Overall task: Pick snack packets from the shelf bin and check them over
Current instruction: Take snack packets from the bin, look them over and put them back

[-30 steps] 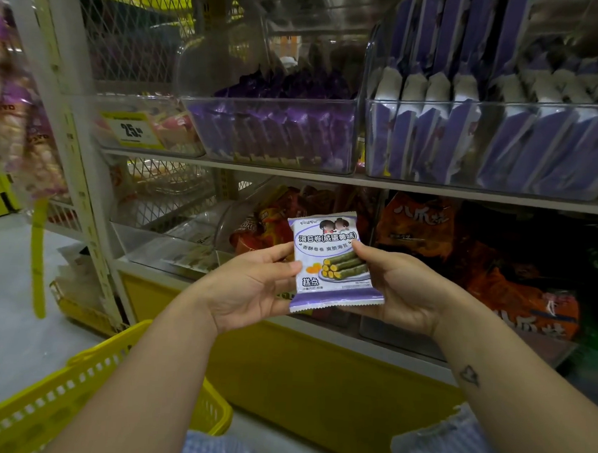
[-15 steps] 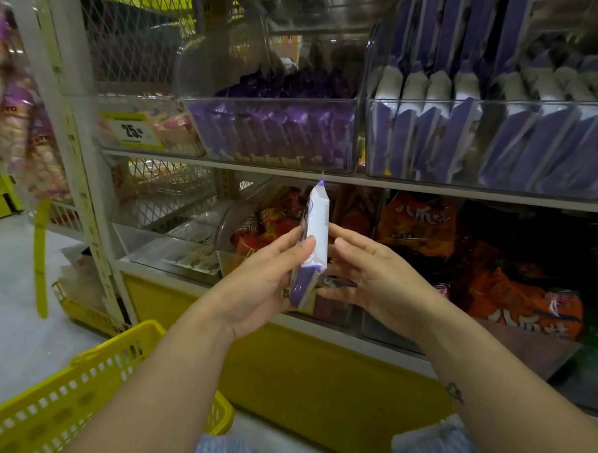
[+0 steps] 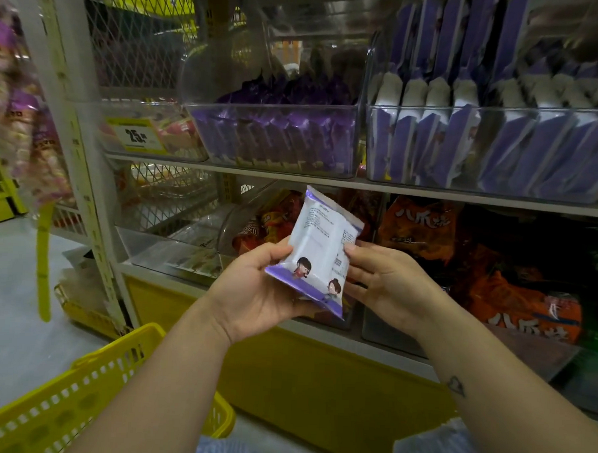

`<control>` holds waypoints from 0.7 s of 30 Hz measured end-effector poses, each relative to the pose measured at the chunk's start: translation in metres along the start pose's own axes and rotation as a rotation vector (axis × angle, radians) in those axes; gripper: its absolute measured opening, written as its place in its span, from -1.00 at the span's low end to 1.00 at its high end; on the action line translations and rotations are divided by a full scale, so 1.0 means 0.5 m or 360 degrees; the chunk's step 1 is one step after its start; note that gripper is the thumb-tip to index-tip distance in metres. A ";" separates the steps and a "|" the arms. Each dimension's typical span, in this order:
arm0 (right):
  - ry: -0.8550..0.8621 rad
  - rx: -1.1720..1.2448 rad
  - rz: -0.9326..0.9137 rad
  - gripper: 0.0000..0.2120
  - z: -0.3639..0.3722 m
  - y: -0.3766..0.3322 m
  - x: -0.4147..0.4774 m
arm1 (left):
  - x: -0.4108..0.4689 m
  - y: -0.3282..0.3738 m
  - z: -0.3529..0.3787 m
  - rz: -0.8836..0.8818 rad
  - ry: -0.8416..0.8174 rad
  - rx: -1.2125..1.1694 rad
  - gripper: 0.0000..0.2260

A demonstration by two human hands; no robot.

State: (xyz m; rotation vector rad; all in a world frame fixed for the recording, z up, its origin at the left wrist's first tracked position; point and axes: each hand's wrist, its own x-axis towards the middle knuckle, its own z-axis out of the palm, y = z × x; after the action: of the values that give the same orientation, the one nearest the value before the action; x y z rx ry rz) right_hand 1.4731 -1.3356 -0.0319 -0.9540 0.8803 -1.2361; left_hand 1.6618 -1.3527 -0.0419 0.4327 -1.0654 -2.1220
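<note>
Dim store light, dark lower shelf recesses, blurred and bowed frame edges.

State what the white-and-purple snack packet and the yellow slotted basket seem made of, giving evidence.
White-and-purple snack packet: likely thin plastic film, slightly glossy; puffed, with flat sealed ends. Yellow slotted basket: apparently rigid moulded plastic, satin; uniform colour, regular slots.
</note>
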 end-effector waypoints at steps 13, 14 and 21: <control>0.0097 -0.0933 -0.0609 -0.63 0.016 0.014 -0.009 | 0.028 -0.027 -0.002 0.0783 0.0826 0.1596 -0.56; 0.0064 -0.0916 -0.0620 -0.61 0.019 0.014 -0.011 | 0.028 -0.027 -0.001 0.0745 0.0821 0.1579 -0.54; -0.0001 -0.0993 -0.0644 -0.53 0.020 0.013 -0.016 | 0.023 -0.021 0.004 0.0582 0.0805 0.1602 -0.38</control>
State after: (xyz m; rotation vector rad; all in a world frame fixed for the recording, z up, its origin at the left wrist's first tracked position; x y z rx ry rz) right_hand 1.4837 -1.3263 -0.0340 -1.6939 1.1381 -1.3175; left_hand 1.6481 -1.3556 -0.0487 1.0671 -1.6668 -0.9488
